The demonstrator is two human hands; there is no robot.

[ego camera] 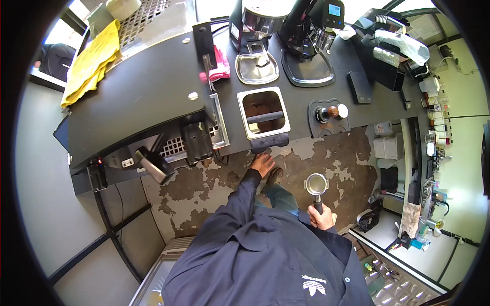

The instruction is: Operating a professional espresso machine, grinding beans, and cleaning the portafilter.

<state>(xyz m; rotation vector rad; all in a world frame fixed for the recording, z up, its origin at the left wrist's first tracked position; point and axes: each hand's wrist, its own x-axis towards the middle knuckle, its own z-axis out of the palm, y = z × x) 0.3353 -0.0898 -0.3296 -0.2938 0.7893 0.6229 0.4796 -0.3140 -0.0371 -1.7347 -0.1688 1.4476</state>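
My right hand (321, 217) grips the black handle of a portafilter (317, 185), whose round metal basket points away from me over the floor. My left hand (263, 164) holds nothing, its fingers spread, just below a dark folded cloth (270, 142) at the counter's front edge. Behind that cloth a knock box (283, 130) with a dark crossbar is set in the counter, spent coffee pucks inside. To its right a tamper (322, 114) with a wooden handle and a white-topped tool (342, 111) stand on a tamping mat (317, 132).
Two coffee grinders (264, 23) (306, 34) stand at the back, metal trays under them. A flat black scale (359, 87) lies to the right. The espresso machine (141, 88) fills the left, a yellow cloth (92, 63) on its top. A pink cloth (220, 65) lies beside it.
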